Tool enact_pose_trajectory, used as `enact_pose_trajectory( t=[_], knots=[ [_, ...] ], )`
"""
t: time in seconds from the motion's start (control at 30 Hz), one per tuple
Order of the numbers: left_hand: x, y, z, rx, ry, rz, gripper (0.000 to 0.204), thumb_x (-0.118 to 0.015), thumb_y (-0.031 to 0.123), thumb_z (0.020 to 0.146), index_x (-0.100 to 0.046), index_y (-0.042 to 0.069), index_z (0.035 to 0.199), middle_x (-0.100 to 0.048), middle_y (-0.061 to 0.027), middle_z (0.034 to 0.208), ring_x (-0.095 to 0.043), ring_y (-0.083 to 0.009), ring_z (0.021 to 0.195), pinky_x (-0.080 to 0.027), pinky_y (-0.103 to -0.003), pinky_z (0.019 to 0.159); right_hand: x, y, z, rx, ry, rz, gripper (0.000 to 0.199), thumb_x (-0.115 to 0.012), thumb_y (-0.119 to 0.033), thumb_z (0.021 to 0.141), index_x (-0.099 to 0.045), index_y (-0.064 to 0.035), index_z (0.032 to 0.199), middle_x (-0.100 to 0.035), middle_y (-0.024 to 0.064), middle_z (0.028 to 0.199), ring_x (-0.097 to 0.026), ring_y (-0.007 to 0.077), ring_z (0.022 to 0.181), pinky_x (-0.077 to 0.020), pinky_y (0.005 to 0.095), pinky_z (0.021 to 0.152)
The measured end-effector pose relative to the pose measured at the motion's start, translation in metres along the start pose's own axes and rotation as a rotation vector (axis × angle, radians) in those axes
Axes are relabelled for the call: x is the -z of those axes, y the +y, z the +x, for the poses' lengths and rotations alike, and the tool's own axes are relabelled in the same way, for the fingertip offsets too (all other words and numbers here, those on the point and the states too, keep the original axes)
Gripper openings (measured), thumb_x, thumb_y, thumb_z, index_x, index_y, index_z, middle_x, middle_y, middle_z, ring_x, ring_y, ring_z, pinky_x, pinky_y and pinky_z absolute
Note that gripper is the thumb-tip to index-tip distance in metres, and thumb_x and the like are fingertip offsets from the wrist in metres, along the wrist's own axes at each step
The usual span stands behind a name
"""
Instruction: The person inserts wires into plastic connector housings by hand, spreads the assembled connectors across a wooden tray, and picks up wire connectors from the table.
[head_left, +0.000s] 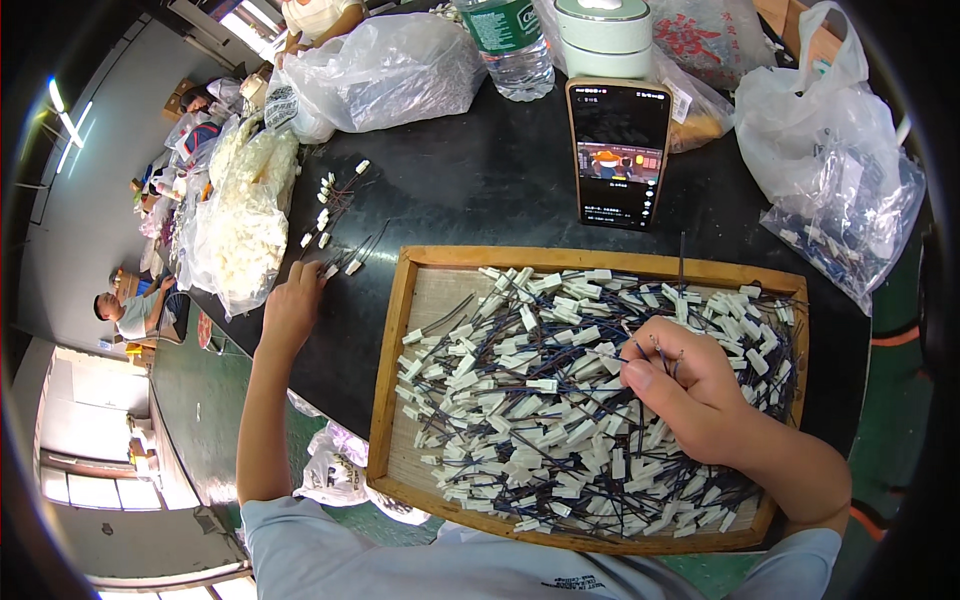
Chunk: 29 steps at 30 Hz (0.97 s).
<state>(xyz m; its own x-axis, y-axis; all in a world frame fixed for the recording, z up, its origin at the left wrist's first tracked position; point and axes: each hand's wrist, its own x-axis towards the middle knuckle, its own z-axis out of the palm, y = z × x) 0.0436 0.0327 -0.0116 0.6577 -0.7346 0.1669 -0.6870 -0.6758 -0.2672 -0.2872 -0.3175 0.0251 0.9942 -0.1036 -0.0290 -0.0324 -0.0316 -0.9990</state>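
Observation:
Several thin dark wires [660, 352] with small bare-looking ends are pinched in my right hand [697, 395]. That hand is closed above a shallow wooden tray [388, 372], heaped with white plastic connectors [543, 385] on short dark leads. Left of the tray, my left hand [292, 303] rests low over the black table, its fingers bent together. Its fingertips meet a white connector at the near end of a small loose group of wired connectors [324, 215]. Whether they grip that connector is hidden.
Behind the tray a phone [617, 155] stands upright against a pale green container [603, 35], with a water bottle [507, 45] beside it. Clear plastic bags [395, 70] lie along the far side; another bag [825, 170] sits at right. Other people are further off.

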Motion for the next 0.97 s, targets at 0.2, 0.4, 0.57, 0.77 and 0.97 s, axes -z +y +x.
enact_pose_trajectory(
  t=[0.2, 0.4, 0.57, 0.77, 0.97],
  knots=[
    [0.005, -0.001, 0.009, 0.036, -0.051, 0.075, 0.016, -0.049, 0.022, 0.092, -0.047, 0.006, 0.095, -0.053, -0.0160, 0.095, -0.059, -0.0386, 0.067, -0.048, -0.047, 0.059, -0.001, 0.002, 0.000, 0.032, 0.014, 0.009, 0.014, -0.052, -0.015, 0.091, -0.053, -0.0012, 0.087, -0.047, -0.0034, 0.063, -0.035, 0.0003, 0.054, -0.0264, 0.0200, 0.047],
    [0.008, -0.007, 0.024, 0.244, -0.086, -0.197, 0.015, -0.048, 0.021, 0.092, -0.047, 0.007, 0.095, -0.057, -0.0151, 0.090, -0.060, -0.0396, 0.072, -0.047, -0.048, 0.062, -0.002, 0.003, 0.000, 0.031, 0.009, 0.022, 0.014, -0.052, -0.014, 0.091, -0.053, -0.0011, 0.086, -0.046, -0.0037, 0.063, -0.035, 0.0005, 0.055, -0.0261, 0.0202, 0.047],
    [0.012, 0.021, 0.026, -0.022, -0.072, -0.031, 0.019, -0.049, 0.025, 0.092, -0.049, 0.010, 0.104, -0.058, -0.0132, 0.090, -0.061, -0.0360, 0.072, -0.048, -0.046, 0.061, -0.002, 0.004, 0.000, 0.050, 0.021, 0.021, 0.014, -0.052, -0.014, 0.091, -0.053, -0.0010, 0.086, -0.046, -0.0035, 0.063, -0.034, 0.0006, 0.054, -0.0259, 0.0202, 0.047],
    [0.001, 0.010, 0.026, 0.030, -0.094, 0.092, 0.020, -0.049, 0.025, 0.092, -0.047, 0.006, 0.096, -0.055, -0.0138, 0.093, -0.060, -0.0369, 0.069, -0.048, -0.047, 0.060, -0.002, 0.003, 0.001, 0.042, 0.019, 0.005, 0.014, -0.052, -0.014, 0.091, -0.053, -0.0009, 0.086, -0.047, -0.0033, 0.063, -0.035, 0.0005, 0.054, -0.0257, 0.0201, 0.047],
    [0.002, 0.005, 0.040, 0.197, -0.039, -0.242, 0.023, -0.048, 0.026, 0.093, -0.046, 0.004, 0.094, -0.056, -0.0239, 0.107, -0.059, -0.0433, 0.072, -0.047, -0.051, 0.062, -0.002, 0.002, 0.001, 0.038, 0.017, 0.001, 0.014, -0.053, -0.014, 0.091, -0.054, -0.0013, 0.087, -0.048, -0.0024, 0.065, -0.035, 0.0008, 0.054, -0.0262, 0.0200, 0.046]
  ],
)
